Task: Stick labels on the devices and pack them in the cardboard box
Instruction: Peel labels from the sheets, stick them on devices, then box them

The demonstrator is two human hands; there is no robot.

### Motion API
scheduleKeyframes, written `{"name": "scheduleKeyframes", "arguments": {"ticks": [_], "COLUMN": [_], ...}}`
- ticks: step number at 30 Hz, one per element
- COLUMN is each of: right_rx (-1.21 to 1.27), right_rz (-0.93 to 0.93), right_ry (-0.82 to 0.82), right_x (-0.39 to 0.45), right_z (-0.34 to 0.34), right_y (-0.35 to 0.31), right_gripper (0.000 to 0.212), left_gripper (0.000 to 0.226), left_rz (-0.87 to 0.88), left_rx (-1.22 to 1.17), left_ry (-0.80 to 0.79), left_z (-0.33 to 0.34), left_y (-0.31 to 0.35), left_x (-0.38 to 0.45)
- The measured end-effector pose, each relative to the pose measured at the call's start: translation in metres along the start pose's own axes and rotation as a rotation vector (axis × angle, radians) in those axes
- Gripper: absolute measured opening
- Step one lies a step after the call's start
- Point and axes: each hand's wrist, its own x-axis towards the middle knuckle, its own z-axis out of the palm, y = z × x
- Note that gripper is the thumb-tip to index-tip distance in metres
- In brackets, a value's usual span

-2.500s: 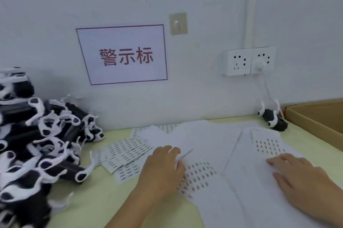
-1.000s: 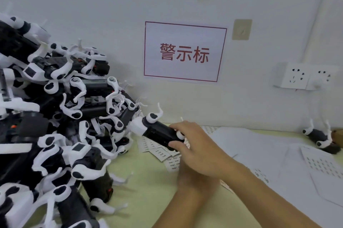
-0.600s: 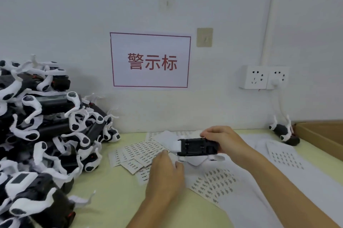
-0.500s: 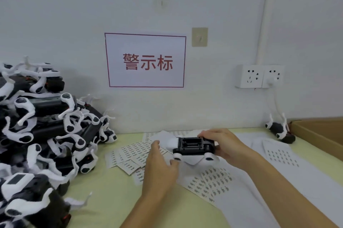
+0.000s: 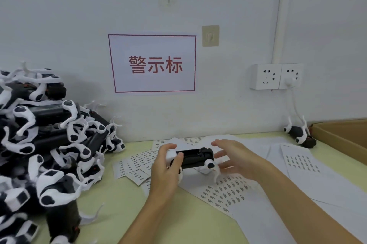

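A black-and-white device (image 5: 195, 157) lies sideways just above the table, over the label sheets. My left hand (image 5: 167, 166) grips its left end, thumb across the black body. My right hand (image 5: 233, 157) hovers at its right end with fingers spread and straight, not gripping it. A sheet of small printed labels (image 5: 226, 192) lies right under the device. More label strips (image 5: 137, 162) lie to the left. The cardboard box (image 5: 341, 134) shows at the right edge.
A big heap of black-and-white devices (image 5: 49, 144) fills the left side of the yellow-green table (image 5: 119, 210). One single device (image 5: 299, 134) lies by the box. Another label sheet (image 5: 301, 162) and white paper cover the right. Wall sockets (image 5: 276, 76) and a sign (image 5: 153, 63) hang behind.
My right hand took a device from the heap and brought it to the middle. My left hand has taken hold of its left end, and my right hand has let go and opened.
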Motion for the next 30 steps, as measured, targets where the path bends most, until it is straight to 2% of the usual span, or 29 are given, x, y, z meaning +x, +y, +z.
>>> {"name": "scheduleKeyframes", "arguments": {"ticks": [3, 7, 12, 15, 17, 21, 25, 27, 30], "right_rx": [-0.233, -0.443, -0.884, -1.045, -1.059, -0.947, -0.786, -0.680, -0.516], "right_rz": [-0.053, -0.023, 0.054, 0.097, 0.083, 0.040, 0.011, -0.023, -0.079], "right_ry": [0.136, 0.182, 0.185, 0.164, 0.163, 0.202, 0.232, 0.239, 0.257], "right_x": [-0.002, -0.010, -0.035, -0.057, -0.069, -0.078, -0.079, -0.078, -0.077], "right_z": [-0.014, -0.027, -0.038, -0.036, -0.033, -0.030, -0.033, -0.036, -0.040], "right_y": [-0.006, -0.003, 0.019, 0.034, 0.041, 0.049, 0.054, 0.055, 0.057], "right_gripper": [0.031, 0.030, 0.048, 0.072, 0.076, 0.069, 0.075, 0.074, 0.069], "left_gripper": [0.016, 0.020, 0.016, 0.037, 0.042, 0.036, 0.034, 0.033, 0.027], "left_rz": [0.046, 0.075, 0.180, 0.307, 0.430, 0.671, 0.829, 0.812, 0.648], "left_rx": [0.029, 0.118, 0.282, 0.444, 0.516, 0.613, 0.668, 0.641, 0.566], "left_ry": [0.143, 0.248, 0.313, 0.387, 0.414, 0.299, 0.069, -0.088, -0.319], "left_z": [-0.003, -0.003, -0.003, 0.000, 0.004, 0.021, 0.040, 0.047, 0.056], "left_y": [-0.003, -0.006, -0.005, 0.003, 0.011, 0.021, 0.025, 0.025, 0.024], "left_x": [0.002, 0.005, 0.000, -0.005, -0.009, -0.021, -0.033, -0.040, -0.049]}}
